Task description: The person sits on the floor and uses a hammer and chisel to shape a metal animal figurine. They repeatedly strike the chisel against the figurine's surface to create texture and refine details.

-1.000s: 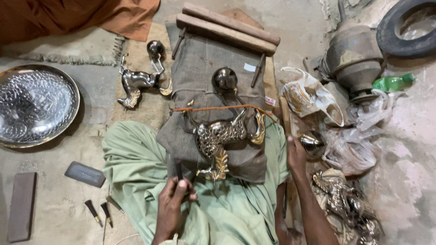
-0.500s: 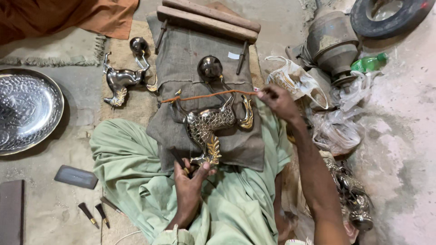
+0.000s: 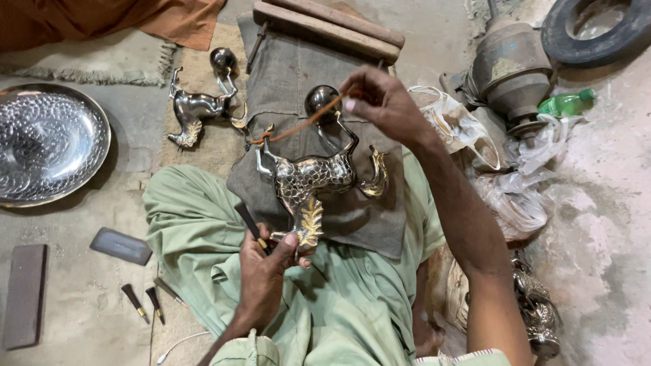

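Round embossed silver metal tray (image 3: 47,146) cut by left edge; black rubber tyre (image 3: 597,30) cropped top-right; small chisels (image 3: 146,303) indistinct.

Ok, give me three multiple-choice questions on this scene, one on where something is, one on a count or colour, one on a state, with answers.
1. Where does the big embossed metal dish lie?
A. on the floor, at the left of the view
B. on the lap
C. on the tyre

2. What colour is the plastic bottle?
A. red
B. green
C. white

3. What is the right hand doing?
A. resting flat on the floor
B. pinching an orange cord, lifted
C. gripping a hammer

Answers: 1 A, it sits on bare floor beside the cloth. 2 B, its body is green. 3 B, the fingers pinch the cord above the metal figurine, which the left hand holds by its base.
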